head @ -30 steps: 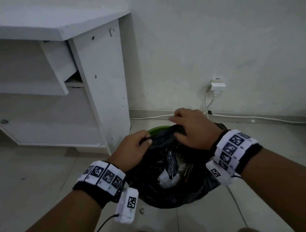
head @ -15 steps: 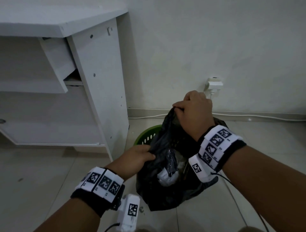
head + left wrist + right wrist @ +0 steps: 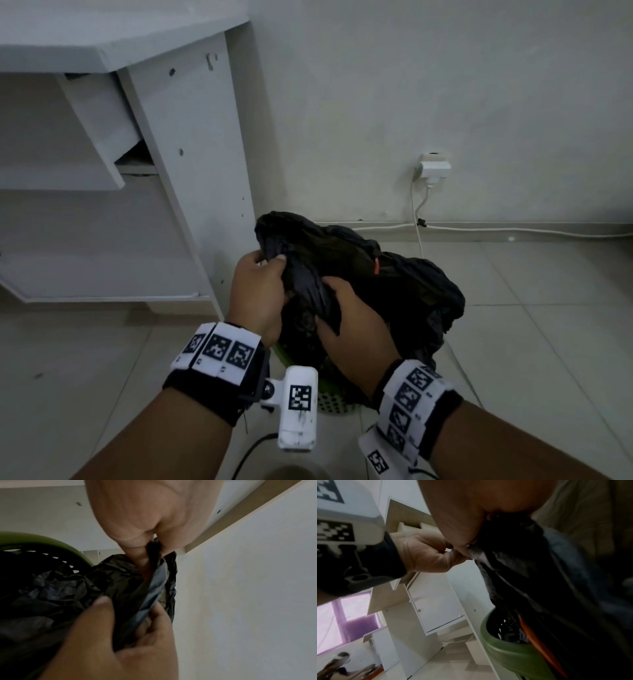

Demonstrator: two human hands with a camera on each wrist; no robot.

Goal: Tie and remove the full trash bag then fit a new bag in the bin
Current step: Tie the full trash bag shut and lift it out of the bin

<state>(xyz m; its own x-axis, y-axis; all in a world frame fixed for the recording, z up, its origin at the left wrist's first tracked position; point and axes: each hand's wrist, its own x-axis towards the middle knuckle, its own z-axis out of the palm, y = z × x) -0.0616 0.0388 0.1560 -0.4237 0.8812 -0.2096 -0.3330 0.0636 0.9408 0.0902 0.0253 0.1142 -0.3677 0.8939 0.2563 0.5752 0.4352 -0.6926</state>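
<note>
The black trash bag sits in the green perforated bin, its top gathered into a twisted neck. My left hand grips the upper end of that neck, thumb over the plastic. My right hand grips the neck just below and to the right. In the left wrist view the left hand pinches the black plastic while the right hand curls round it lower down, next to the bin rim. The right wrist view shows the bag rising out of the bin. The bag's contents are hidden.
A white desk side panel stands close on the bin's left. A wall socket with a plug and a white cable along the skirting lie behind. Pale floor tiles spread to the right. A person is far off.
The bag's open mouth has been gathered shut. My right hand came down from its raised pull to the neck, and my left hand moved up to grip the top.
</note>
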